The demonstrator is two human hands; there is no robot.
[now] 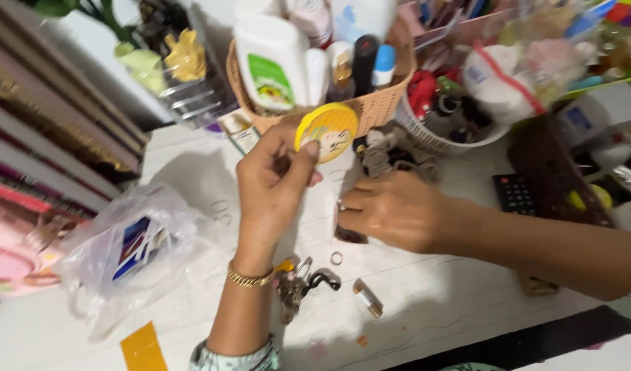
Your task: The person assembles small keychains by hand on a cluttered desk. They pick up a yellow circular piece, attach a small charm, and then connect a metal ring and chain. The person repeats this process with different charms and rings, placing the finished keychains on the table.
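Observation:
My left hand (274, 185) is raised above the white table (432, 302) and pinches a round yellow tin lid (327, 130) between thumb and fingers. A gold bracelet (250, 277) circles that wrist. My right hand (391, 209) rests low on the table just right of the left hand, fingers curled over a small dark object (350, 236) that is mostly hidden. A bunch of keys (298, 283), a small ring (336, 258) and a little brown tube (367, 299) lie below the hands.
A wicker basket (377, 103) of bottles stands behind the hands, a white basket (439, 141) of small items to its right. Grey scrunchies (391, 154) lie between. A clear plastic bag (123, 254) sits left, a black calculator (516, 194) right, stacked books (47, 137) far left.

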